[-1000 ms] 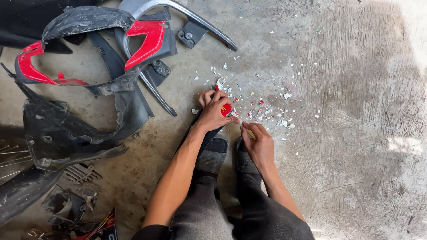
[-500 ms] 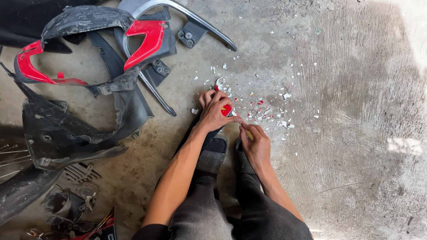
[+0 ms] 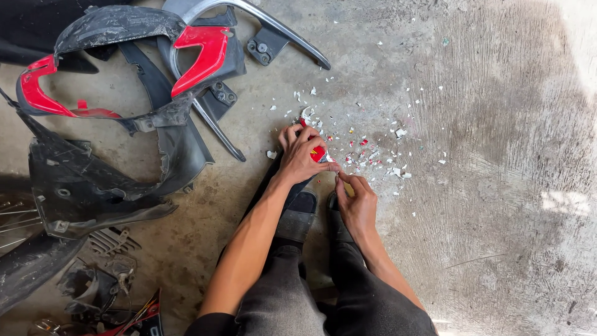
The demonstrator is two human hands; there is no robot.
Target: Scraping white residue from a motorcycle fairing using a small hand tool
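From where I watched, little had shifted in the last second — the left hand (image 3: 303, 154) stayed clamped on the red piece (image 3: 317, 154) on the floor (image 3: 497, 186), the right hand (image 3: 356, 200) pinching a small tool against its edge — scraping went on amid chips (image 3: 373, 155).

The small piece (image 3: 317, 153) under the left hand (image 3: 301, 154) is bright red. White and red flecks (image 3: 373, 155) speckle the grey concrete floor (image 3: 497, 155). The fairing panels (image 3: 124, 112) are dusty black with glossy red inserts (one strip silver-grey). Trousers (image 3: 298, 298) are charcoal.
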